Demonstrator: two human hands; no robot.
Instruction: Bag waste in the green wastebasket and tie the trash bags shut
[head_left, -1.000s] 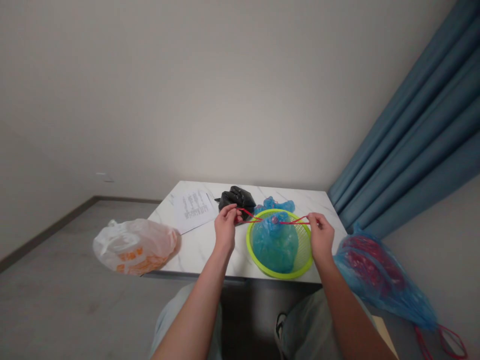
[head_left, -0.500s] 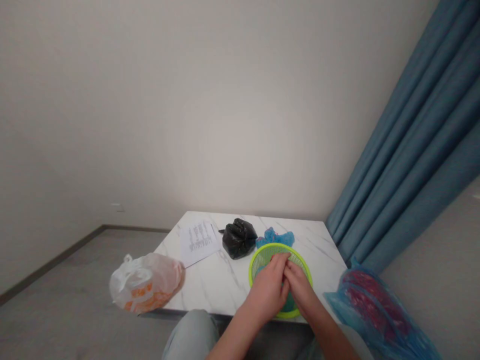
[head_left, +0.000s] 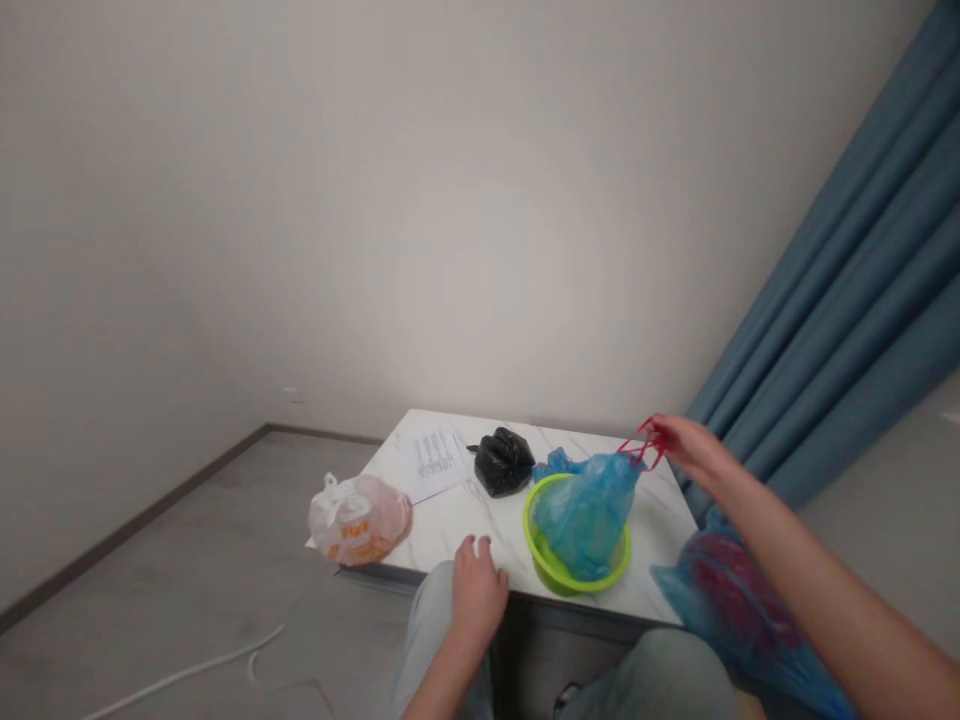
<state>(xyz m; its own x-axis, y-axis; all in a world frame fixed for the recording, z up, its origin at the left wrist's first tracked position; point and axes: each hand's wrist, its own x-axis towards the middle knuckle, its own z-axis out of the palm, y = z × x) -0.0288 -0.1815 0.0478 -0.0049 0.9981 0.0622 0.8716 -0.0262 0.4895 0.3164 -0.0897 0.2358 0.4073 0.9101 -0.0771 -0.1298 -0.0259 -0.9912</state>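
Observation:
My right hand is closed on the red drawstring of a translucent blue garbage bag. The bag's gathered top is pulled up to the right, and its lower part sits inside a lime-green mesh basket. My left hand is beside my knee at the table's front edge, fingers loosely bent and apart, with nothing in them. Behind the basket lies a second, crumpled blue bag. A knotted black plastic bag is to its left.
The marble-patterned table stands against the wall. On its left are a printed sheet and a white-and-orange plastic bag. A large blue bag with red contents is at the right, below the blue curtain. A white cable crosses the floor.
My hands, together over the basket before, have parted. The right has moved up and right, drawing the blue bag by its red drawstring; the left has moved to my knee. The view has shifted.

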